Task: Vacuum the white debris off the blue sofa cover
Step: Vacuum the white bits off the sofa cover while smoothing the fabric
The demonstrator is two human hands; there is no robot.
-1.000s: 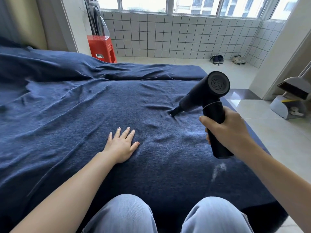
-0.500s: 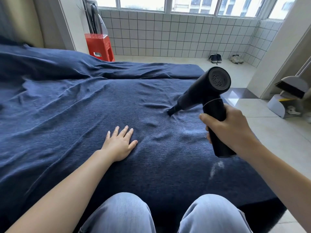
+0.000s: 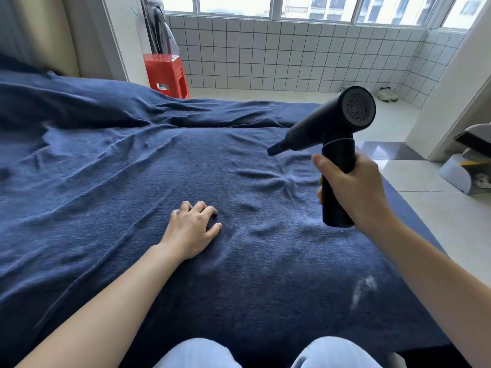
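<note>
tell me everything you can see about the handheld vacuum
The handheld vacuum is matte black, seemingly plastic, shaped like a pistol: a round barrel with a vented rear cap, a narrow nozzle pointing left and down, and a straight handle. The right hand grips the handle. The nozzle is lifted off the blue cover.

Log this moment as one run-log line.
right hand: grips vacuum, nozzle off cover | left hand: rests on sofa cover | white debris: remains

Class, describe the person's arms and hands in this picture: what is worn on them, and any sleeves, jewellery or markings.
Both forearms are bare, with no sleeves in view. The left hand and right hand wear no gloves; no rings, watch, bracelets or markings show. The nails look short and unpainted.
</note>
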